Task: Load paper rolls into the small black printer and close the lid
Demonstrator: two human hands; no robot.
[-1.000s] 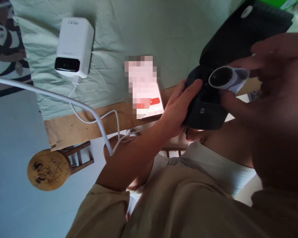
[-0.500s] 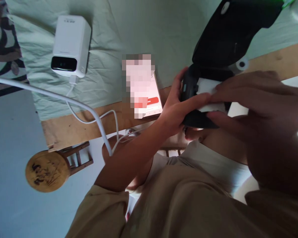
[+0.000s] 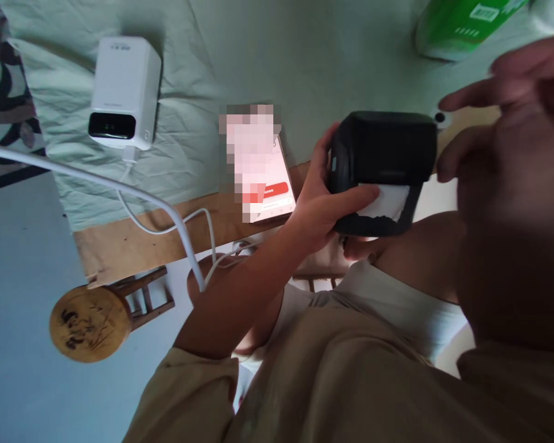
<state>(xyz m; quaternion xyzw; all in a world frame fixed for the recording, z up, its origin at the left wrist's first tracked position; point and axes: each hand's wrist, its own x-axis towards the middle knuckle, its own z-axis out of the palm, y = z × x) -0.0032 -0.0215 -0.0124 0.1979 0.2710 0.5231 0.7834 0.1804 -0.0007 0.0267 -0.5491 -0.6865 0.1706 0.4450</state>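
Observation:
My left hand (image 3: 325,197) grips a black portable label printer (image 3: 388,147) over my lap, by the table's front edge. Its lid is down, and a strip of white paper (image 3: 390,202) shows at the front. The left thumb lies across that paper. To the right of the printer, my right hand (image 3: 512,111) is raised, somewhat blurred, with fingers apart and nothing in them. A small white roll with a dark core (image 3: 441,119) shows just behind the printer, partly hidden by it. Left of the printer, a phone (image 3: 277,184) with a lit, partly pixelated screen lies on the table.
A white power bank (image 3: 124,92) with a plugged-in cable stands on the green cloth (image 3: 184,147). A thick white cable (image 3: 96,175) crosses the left side. A green package (image 3: 466,27) is at the back right. A round wooden stool (image 3: 90,323) stands at lower left.
The printer's lid, raised before, has swung down over the paper. My right hand has left the paper and moved up and right. The green package has come into view.

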